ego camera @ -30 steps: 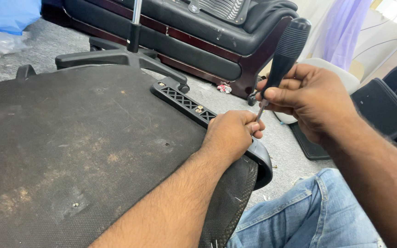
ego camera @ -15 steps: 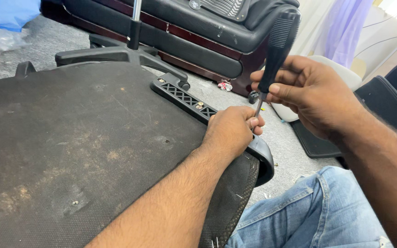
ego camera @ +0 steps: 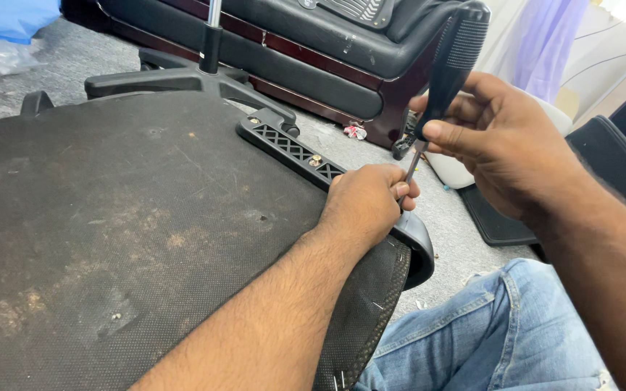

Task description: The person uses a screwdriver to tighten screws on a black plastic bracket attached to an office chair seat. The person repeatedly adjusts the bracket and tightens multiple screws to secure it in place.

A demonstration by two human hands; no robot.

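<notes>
We look down on the dusty underside of a chair seat [ego camera: 132, 232], covered in dark fabric and lying across our lap, with our blue jeans [ego camera: 501, 340] showing at the lower right. A black latticed plastic arm bracket [ego camera: 291, 148] lies along the seat's far edge, with two brass-coloured screws visible in it.

Our left hand [ego camera: 364, 206] rests curled over the near end of the bracket, fingers closed around the lower shaft of a screwdriver [ego camera: 451, 65] to steady it. Our right hand [ego camera: 505, 145] is closed around the black ribbed handle, thumb pressed along its side, holding the tool tilted up and away from us. The tip is hidden behind the left fingers, so we cannot tell whether it sits in a screw head, though it seems to point down at the bracket's rounded end.

Beyond the seat stand a black chair base [ego camera: 182, 76] with its metal post, and a dark padded seat back [ego camera: 313, 43] on the grey floor [ego camera: 465, 210].

As we judge it, the risk here is a slip: with the tool leaning and the tip out of sight, it could jump from the screw, chew up the head, or jab the left fingers gripped so near it. The seat could also shift on our lap under pressure.
</notes>
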